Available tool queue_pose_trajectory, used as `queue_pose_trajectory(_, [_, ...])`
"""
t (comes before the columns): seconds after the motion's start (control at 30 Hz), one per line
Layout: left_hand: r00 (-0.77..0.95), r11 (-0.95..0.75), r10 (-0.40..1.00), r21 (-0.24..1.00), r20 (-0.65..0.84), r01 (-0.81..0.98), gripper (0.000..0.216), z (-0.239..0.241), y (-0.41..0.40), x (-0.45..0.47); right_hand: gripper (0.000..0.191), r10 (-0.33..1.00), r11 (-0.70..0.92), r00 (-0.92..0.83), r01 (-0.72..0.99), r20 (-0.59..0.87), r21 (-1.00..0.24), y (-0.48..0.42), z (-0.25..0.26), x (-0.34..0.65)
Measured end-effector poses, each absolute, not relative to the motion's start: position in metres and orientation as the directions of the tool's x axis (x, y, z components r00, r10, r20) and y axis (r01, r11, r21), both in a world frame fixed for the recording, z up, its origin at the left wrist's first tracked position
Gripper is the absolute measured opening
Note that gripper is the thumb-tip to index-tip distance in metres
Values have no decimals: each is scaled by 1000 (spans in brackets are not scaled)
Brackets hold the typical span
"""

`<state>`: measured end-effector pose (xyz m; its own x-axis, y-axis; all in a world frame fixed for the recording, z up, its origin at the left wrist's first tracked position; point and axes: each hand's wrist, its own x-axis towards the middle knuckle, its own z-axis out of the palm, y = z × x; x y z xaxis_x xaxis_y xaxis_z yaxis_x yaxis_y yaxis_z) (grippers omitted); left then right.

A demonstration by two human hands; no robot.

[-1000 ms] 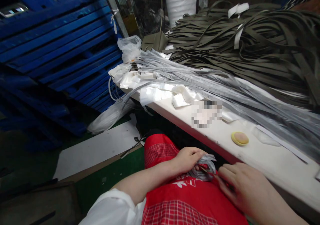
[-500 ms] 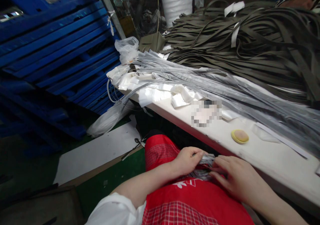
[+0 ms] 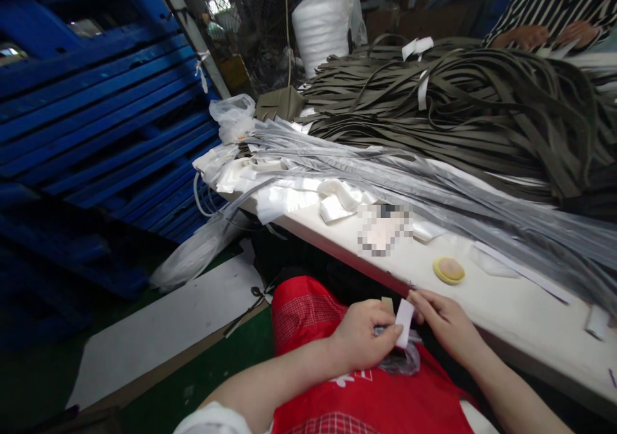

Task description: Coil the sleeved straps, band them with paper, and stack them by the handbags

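Hands (image 3: 357, 336) close together, left thumb against a white strip (image 3: 404, 320).

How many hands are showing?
4: the wearer's left hand on a white strip, right hand beside it; top right, a co-worker's hand and, beside that, their other hand.

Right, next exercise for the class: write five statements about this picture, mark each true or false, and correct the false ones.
1. The thumb of the left hand touches a white strip. True.
2. The apron is blue. False: the apron is red.
3. A striped sleeve shows beyond the dark straps. True.
4. The yellow-rimmed disc lies on the floor. False: the yellow-rimmed disc lies on the white table.
5. The slatted stack at the picture's left is blue. True.
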<state>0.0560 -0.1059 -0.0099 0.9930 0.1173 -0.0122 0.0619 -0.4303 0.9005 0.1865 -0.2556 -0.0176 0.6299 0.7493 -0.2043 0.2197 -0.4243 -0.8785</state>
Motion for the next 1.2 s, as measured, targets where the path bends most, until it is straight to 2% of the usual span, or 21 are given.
queue_pose_trajectory(0.07, [995,-427,95,904,30,14,27,-11,-108,55,54,761,-406,567,36,-315,-913,-252,-22,186])
queue_pose_trajectory(0.13, [995,-423,67,905,78,-43,28,-11,-109,54,48,786,-368,486,-130,-382,-921,-248,-26,182])
queue_pose_trajectory(0.2, [992,-436,65,898,105,-66,27,-8,-110,53,41,794,-335,465,-202,-391,-920,-246,-27,176])
queue_pose_trajectory(0.33, [983,-496,175,867,47,47,24,-3,-109,51,35,762,-337,562,-82,-323,-938,-247,-23,170])
queue_pose_trajectory(0.4, [972,-473,235,871,-19,132,24,-3,-107,52,33,752,-363,594,9,-287,-932,-249,-18,170])
queue_pose_trajectory(0.5, [964,-412,246,890,-97,195,25,-6,-108,55,35,774,-366,575,65,-266,-928,-252,-10,173])
queue_pose_trajectory(0.63, [950,-379,291,898,-116,226,20,-9,-112,58,40,827,-306,500,18,-257,-952,-255,-1,181])
queue_pose_trajectory(0.77, [932,-337,336,906,-138,256,6,-7,-116,59,36,859,-336,413,6,-304,-942,-259,5,187])
queue_pose_trajectory(0.9, [904,-303,388,902,-179,308,19,-7,-117,59,46,889,-289,367,-17,-275,-957,-260,7,191])
queue_pose_trajectory(1.07, [923,-294,342,913,-175,282,25,-9,-118,58,28,842,-417,349,-64,-412,-907,-260,-3,195])
queue_pose_trajectory(1.2, [937,-306,311,916,-160,258,28,-7,-118,56,31,807,-452,343,-164,-481,-877,-260,-17,196])
